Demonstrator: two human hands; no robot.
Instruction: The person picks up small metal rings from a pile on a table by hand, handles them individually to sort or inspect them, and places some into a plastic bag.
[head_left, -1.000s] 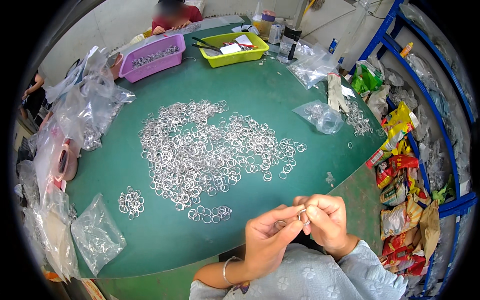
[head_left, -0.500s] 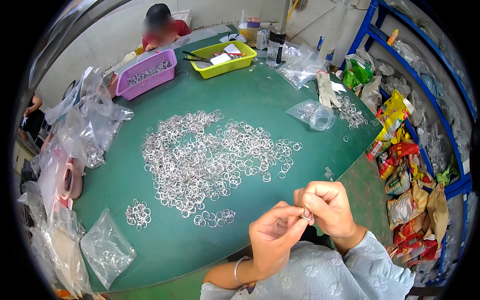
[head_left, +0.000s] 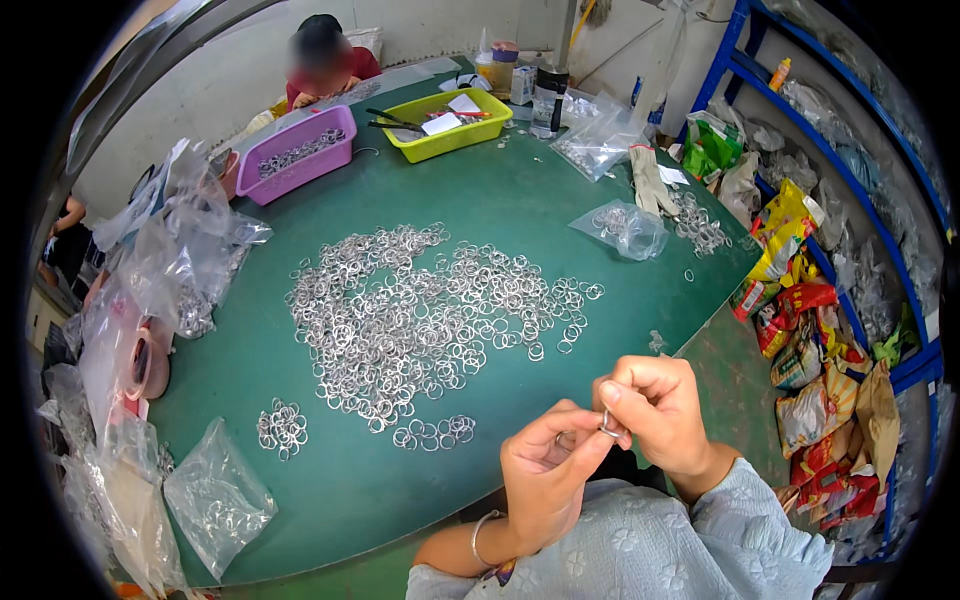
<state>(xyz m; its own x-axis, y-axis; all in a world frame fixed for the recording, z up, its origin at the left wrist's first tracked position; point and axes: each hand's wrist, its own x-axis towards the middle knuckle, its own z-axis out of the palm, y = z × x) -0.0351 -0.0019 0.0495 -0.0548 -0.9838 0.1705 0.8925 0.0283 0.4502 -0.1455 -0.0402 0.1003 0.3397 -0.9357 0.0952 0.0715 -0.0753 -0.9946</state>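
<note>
At the near right, over my lap and the table's edge, my left hand point(head_left: 548, 462) and my right hand point(head_left: 655, 412) meet at their fingertips. Pinched between them is a small silvery metal ring point(head_left: 607, 425); fingers cover part of it. Both hands are closed, thumb against forefinger. A big heap of similar metal rings point(head_left: 400, 330) spreads over the middle of the green table point(head_left: 520, 200). In front of it lie a short row of rings point(head_left: 435, 433) and, farther left, a small pile of rings point(head_left: 283, 428).
Clear plastic bags point(head_left: 220, 500) line the left side. A purple basket point(head_left: 297, 160) of metal parts and a yellow-green basket point(head_left: 450, 137) with tools stand at the back, near a seated person point(head_left: 325, 65). Blue shelving point(head_left: 735, 60) and a glove point(head_left: 650, 180) are at right.
The ring at my fingertips has turned and shows more of its loop. My hands have barely moved. The view has shifted slightly.
</note>
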